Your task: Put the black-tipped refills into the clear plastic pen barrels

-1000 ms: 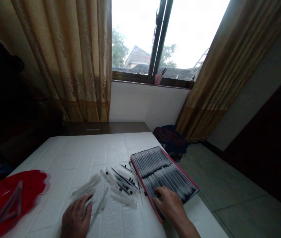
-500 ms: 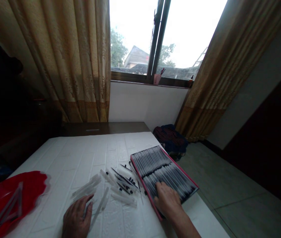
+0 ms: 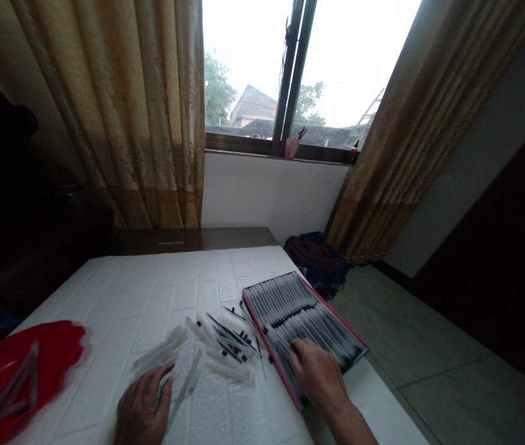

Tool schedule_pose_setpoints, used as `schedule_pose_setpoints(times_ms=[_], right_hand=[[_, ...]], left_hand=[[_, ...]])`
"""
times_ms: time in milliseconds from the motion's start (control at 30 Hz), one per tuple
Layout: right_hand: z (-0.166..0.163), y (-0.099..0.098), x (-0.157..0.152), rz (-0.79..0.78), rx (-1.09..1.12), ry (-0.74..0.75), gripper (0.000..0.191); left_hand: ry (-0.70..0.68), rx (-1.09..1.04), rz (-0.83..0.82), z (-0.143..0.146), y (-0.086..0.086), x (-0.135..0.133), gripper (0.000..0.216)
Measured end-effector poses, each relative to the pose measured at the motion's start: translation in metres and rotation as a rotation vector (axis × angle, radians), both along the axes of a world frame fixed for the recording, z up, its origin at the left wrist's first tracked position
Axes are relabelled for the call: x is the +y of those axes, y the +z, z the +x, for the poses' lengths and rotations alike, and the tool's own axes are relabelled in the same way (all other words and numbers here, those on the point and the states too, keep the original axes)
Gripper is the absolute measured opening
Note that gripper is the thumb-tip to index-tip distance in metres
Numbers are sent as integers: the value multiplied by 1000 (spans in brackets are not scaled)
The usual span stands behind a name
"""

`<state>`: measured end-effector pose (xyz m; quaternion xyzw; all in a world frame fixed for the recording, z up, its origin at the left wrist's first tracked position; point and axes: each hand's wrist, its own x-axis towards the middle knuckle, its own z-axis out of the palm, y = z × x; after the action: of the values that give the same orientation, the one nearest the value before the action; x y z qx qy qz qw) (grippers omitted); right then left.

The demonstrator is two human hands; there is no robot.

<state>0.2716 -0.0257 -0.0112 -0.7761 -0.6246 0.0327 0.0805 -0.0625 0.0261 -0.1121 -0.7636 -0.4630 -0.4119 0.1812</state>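
Observation:
A flat pink-edged box [image 3: 357,341] full of pens lying side by side sits at the right of the white table [image 3: 151,290]. My right hand [image 3: 320,377] rests inside the box's near end, fingers curled down among the pens; whether it grips one is hidden. My left hand [image 3: 141,405] lies on the table at the bottom, fingers stretched forward, touching a clear pen barrel [image 3: 185,386]. Loose clear barrels [image 3: 160,352] and black refills and caps [image 3: 232,340] are scattered between the hands.
A red dish [image 3: 16,371] holding a few clear barrels sits at the table's left edge. Behind the table are a dark wooden ledge [image 3: 197,238], curtains and a window. A dark bag [image 3: 315,259] lies on the tiled floor to the right.
My right hand has shifted slightly further into the box among the pens. My left hand has stayed in place. The view has drifted a little.

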Motion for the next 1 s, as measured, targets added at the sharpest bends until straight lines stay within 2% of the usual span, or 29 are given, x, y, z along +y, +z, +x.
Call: schedule_pose_setpoints(times_ms=[167,333,400,467,533,733,833,1000], right_hand=[[-35,-4,-6,80,262,243,24],[-84,-31,-8,76,497,513,27],[-95,-41,-6,103,605,542,25],[-100,-47,-3,140,751,490,26],[-98,-52,1,158,936,379,28],[-84,-73,9,84,1526,44,24],[-83,-82,9,76,1618,-26,32],[-84,-82,8,72,1663,-6,38]], left_hand=[[-82,59,11,8,14,-11,25],[-247,227,-5,21,32,-23,31],[-288,241,2,25,35,-25,24],[-295,208,-6,26,35,-25,23],[-279,175,-26,27,34,-24,24],[-207,130,-59,23,31,-25,24],[-204,135,-76,22,29,-26,22],[-195,133,-102,23,27,-27,23]])
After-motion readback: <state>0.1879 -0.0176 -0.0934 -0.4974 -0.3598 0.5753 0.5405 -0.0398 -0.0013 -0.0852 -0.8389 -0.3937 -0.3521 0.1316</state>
